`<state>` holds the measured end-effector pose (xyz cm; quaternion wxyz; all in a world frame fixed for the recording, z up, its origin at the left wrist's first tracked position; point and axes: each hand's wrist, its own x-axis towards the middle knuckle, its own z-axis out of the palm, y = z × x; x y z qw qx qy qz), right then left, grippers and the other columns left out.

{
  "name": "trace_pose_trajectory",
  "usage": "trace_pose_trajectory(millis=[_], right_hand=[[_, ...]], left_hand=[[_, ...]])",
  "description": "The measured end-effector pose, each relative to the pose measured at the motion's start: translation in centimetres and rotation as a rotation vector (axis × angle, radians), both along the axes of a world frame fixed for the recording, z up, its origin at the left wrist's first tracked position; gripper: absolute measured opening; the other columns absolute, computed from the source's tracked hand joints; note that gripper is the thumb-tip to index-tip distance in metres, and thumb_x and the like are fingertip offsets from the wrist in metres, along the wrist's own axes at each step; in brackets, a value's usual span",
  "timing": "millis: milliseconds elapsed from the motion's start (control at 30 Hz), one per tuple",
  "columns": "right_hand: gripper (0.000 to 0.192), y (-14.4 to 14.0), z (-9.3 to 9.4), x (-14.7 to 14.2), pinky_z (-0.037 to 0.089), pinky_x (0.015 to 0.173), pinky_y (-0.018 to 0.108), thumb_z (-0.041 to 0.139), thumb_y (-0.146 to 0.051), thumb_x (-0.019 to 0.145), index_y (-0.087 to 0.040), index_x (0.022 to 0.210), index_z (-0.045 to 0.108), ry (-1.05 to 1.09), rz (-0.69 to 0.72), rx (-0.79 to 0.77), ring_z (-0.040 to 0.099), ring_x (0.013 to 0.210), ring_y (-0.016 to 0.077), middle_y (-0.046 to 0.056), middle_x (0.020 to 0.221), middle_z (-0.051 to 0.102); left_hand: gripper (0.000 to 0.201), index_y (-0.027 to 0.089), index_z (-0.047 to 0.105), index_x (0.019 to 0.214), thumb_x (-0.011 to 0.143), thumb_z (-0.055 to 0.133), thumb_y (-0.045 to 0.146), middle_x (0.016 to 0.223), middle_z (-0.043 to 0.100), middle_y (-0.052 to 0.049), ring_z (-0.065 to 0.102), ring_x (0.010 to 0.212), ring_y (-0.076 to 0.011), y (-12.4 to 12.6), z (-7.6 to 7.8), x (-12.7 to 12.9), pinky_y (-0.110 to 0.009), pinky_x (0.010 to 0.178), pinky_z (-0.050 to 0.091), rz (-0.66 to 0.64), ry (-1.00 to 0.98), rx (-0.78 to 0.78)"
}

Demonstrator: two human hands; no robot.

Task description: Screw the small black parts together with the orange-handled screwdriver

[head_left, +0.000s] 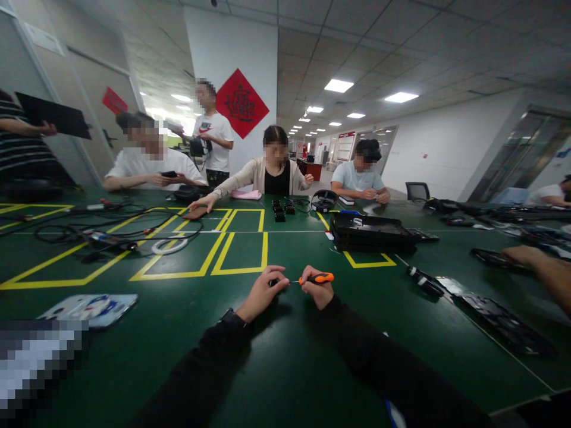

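The right hand (317, 290) is closed around an orange screwdriver (316, 277), which lies level with its thin tip pointing to the left. The left hand (263, 292) is curled, and its fingertips pinch a small dark part (273, 282) just at the tip of the screwdriver; what this part is, I cannot tell. Both hands are close together above the green table (285, 356), near its front edge and about in the middle. Both arms are in black sleeves, and a watch (228, 316) is on the left wrist.

Behind the hands, yellow tape (241, 270) marks boxes on the table. A black tray (372, 233) stands further back to the right. Cables (107, 235) and a white ring (169, 245) lie toward the far left, and a flat printed pack (89, 309) lies near the front left. At the right edge a flat black panel (504, 324) lies, and another person's forearm (544, 270) reaches in. Several people sit or stand along the far edge.
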<state>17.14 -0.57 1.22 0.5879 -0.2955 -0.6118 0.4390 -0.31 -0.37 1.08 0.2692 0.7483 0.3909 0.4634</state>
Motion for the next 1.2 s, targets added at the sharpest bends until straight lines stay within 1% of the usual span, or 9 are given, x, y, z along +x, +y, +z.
trace_pose_trajectory(millis=[67, 200, 333, 433, 600, 733, 900, 1100, 1200], right_hand=[[0.006, -0.1, -0.1, -0.1, 0.036, 0.048, 0.019, 0.056, -0.013, 0.057, -0.015, 0.054, 0.053, -0.015, -0.01, 0.022, 0.045, 0.056, 0.0083, -0.001, 0.063, 0.048], [0.011, -0.4, 0.2, -0.2, 0.033, 0.04, 0.019, 0.053, -0.027, 0.07, -0.017, 0.074, 0.056, 0.049, 0.039, -0.111, 0.043, 0.044, 0.0064, -0.003, 0.059, 0.05], [0.02, -0.3, 0.8, 0.1, 0.027, 0.031, 0.017, 0.058, -0.035, 0.069, -0.016, 0.07, 0.052, -0.001, -0.173, -0.139, 0.035, 0.032, 0.005, -0.007, 0.044, 0.044], [0.027, 0.0, 1.0, 0.4, 0.031, 0.03, 0.017, 0.066, -0.034, 0.061, -0.017, 0.075, 0.052, -0.056, -0.291, -0.096, 0.039, 0.032, 0.005, -0.006, 0.051, 0.05], [0.031, 0.5, 0.2, 0.6, 0.048, 0.052, 0.025, 0.067, -0.034, 0.06, -0.014, 0.082, 0.06, -0.224, -0.233, -0.043, 0.056, 0.051, 0.0107, 0.004, 0.072, 0.062], [0.028, 0.7, -0.5, 0.9, 0.047, 0.059, 0.029, 0.059, -0.037, 0.069, -0.015, 0.085, 0.065, -0.501, -0.182, -0.039, 0.058, 0.058, 0.0144, 0.006, 0.073, 0.064], [0.017, 0.9, -0.8, 1.2, 0.042, 0.074, 0.03, 0.055, -0.025, 0.074, -0.019, 0.084, 0.066, -0.772, -0.114, 0.161, 0.057, 0.078, 0.0168, 0.005, 0.082, 0.064], [0.022, 0.6, -1.1, 0.8, 0.042, 0.067, 0.026, 0.061, -0.019, 0.067, -0.018, 0.088, 0.059, -0.723, -0.116, 0.088, 0.056, 0.069, 0.0133, 0.0, 0.074, 0.063], [0.023, 0.6, -1.1, 0.5, 0.042, 0.068, 0.026, 0.056, -0.022, 0.072, -0.017, 0.095, 0.057, -0.722, -0.12, 0.061, 0.055, 0.068, 0.0125, 0.0, 0.072, 0.061]], left_hand=[[0.02, 0.017, 0.062, 0.07, 0.076, 0.053, 0.035, 0.101, 0.054, -0.007, 0.047, 0.103, -0.0186, 0.1, -0.1, -0.1, -0.034, 0.091, 0.034, 0.006, -0.016, -0.01], [0.018, 0.017, 0.061, 0.068, 0.074, 0.055, 0.033, 0.1, 0.056, -0.007, 0.049, 0.1, -0.0185, 0.2, -0.1, -0.4, -0.034, 0.09, 0.034, 0.003, -0.03, -0.029], [0.018, 0.017, 0.06, 0.069, 0.073, 0.056, 0.033, 0.098, 0.056, -0.006, 0.051, 0.096, -0.018, 0.3, -0.2, -0.4, -0.033, 0.088, 0.036, 0.047, -0.033, -0.026], [0.016, 0.017, 0.06, 0.068, 0.072, 0.056, 0.032, 0.094, 0.056, -0.005, 0.051, 0.093, -0.0177, 0.5, -0.3, -0.6, -0.033, 0.086, 0.037, 0.088, -0.031, -0.019], [0.013, 0.017, 0.057, 0.065, 0.07, 0.057, 0.03, 0.085, 0.055, -0.004, 0.05, 0.092, -0.0183, 0.9, -0.6, -1.4, -0.034, 0.083, 0.039, 0.149, -0.033, 0.029], [0.013, 0.018, 0.057, 0.076, 0.07, 0.059, 0.029, 0.087, 0.052, -0.003, 0.051, 0.084, -0.016, 1.1, -0.8, -2.0, -0.033, 0.079, 0.041, 0.158, -0.029, 0.031], [0.023, 0.018, 0.055, 0.084, 0.066, 0.063, 0.031, 0.09, 0.049, -0.003, 0.05, 0.075, -0.0136, 0.8, -0.7, -1.8, -0.03, 0.072, 0.043, 0.16, 0.018, 0.048], [0.025, 0.018, 0.054, 0.081, 0.063, 0.066, 0.032, 0.088, 0.047, -0.002, 0.049, 0.073, -0.0132, 0.2, -0.2, -1.2, -0.028, 0.068, 0.043, 0.164, 0.075, 0.118], [0.025, 0.018, 0.054, 0.081, 0.063, 0.066, 0.032, 0.087, 0.047, -0.002, 0.048, 0.072, -0.013, 0.0, 0.0, -1.1, -0.028, 0.067, 0.042, 0.17, 0.074, 0.134]])
